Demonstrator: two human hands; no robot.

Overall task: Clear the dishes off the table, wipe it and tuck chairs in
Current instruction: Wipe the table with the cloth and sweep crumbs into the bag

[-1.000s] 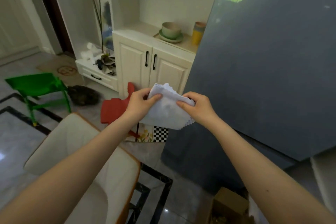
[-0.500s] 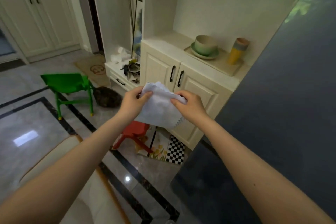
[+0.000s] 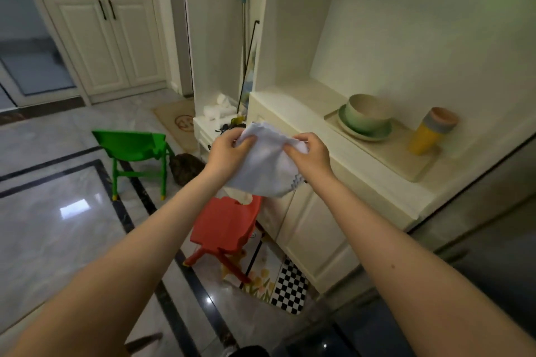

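Both hands, left point(image 3: 229, 151) and right point(image 3: 311, 155), pinch a white cloth point(image 3: 265, 171) hiding their fingertips.

Green plastic stool point(image 3: 133, 151) near red stool point(image 3: 224, 224), checkered mat point(image 3: 290, 288) beyond.

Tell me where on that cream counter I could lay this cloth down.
Both hands, left hand and right hand, pinch the white cloth. On the counter, the bare patch runs from its near left corner up to the tray. The tray's left end is crowded by the stacked bowl, its right end by the stacked cups; bare tray lies between and in front of them.
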